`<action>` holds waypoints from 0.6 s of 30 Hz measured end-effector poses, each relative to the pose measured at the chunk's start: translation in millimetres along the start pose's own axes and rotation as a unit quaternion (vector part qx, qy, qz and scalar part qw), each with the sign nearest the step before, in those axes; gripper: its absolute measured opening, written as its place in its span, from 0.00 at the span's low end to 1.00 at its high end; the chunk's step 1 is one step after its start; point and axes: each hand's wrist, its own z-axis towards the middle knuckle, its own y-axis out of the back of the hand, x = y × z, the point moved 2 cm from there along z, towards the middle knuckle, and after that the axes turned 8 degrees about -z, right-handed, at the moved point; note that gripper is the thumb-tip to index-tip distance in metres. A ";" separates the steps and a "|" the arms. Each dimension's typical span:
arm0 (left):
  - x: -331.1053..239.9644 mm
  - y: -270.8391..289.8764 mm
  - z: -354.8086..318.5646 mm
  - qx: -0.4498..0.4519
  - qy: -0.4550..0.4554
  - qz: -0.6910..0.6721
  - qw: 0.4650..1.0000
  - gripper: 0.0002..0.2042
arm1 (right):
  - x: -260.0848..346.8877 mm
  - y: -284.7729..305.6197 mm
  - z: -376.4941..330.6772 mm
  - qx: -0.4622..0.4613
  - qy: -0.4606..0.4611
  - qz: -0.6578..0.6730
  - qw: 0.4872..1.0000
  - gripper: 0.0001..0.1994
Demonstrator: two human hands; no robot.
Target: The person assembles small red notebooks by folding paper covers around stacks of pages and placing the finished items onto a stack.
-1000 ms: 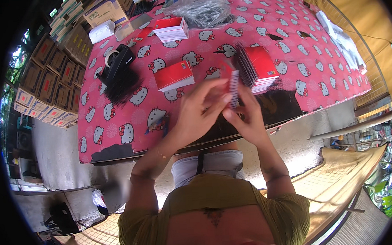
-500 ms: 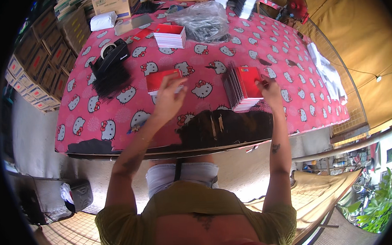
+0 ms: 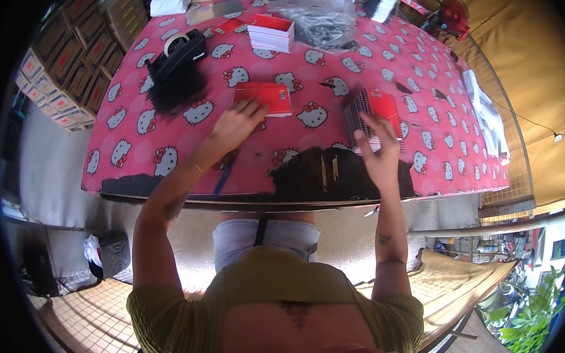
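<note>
My left hand (image 3: 239,123) rests its fingers, stretched out, on the near left part of a red-covered paper pad (image 3: 269,95) lying on the table. To the right, a stack of red notebooks (image 3: 383,106) with black spiral bindings (image 3: 356,110) lies partly under my right hand (image 3: 381,146). The thumb and fingers of that hand are apart, over the near side of the stack; whether they touch it I cannot tell. A blue pen-like object (image 3: 224,176) lies below my left wrist. Farther back stands a stack of red-topped pads (image 3: 271,35).
A black tape dispenser (image 3: 179,51) and a pile of black spiral coils (image 3: 179,89) sit at the left. A clear plastic bag (image 3: 320,20) lies at the back. White sheets (image 3: 485,117) hang at the right edge. Stacked cartons (image 3: 69,66) and a red fan (image 3: 454,14) stand beyond.
My left hand has come down onto the red pad. My right hand has moved from the right edge of the notebook stack to its near side, with fingers spread. The view has shifted slightly.
</note>
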 end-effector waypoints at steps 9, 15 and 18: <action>-105.6 34.4 4.7 0.046 0.033 -0.137 0.989 0.20 | -13.2 -109.5 -75.2 0.106 -0.125 0.305 0.938 0.31; -119.3 8.2 -25.2 -0.127 0.286 -0.444 0.840 0.25 | -2.6 -130.1 -95.0 0.072 -0.172 0.391 0.901 0.18; -44.0 13.4 -22.5 -0.194 0.322 -0.275 0.885 0.26 | -11.2 -120.5 -91.4 0.080 -0.161 0.360 0.916 0.13</action>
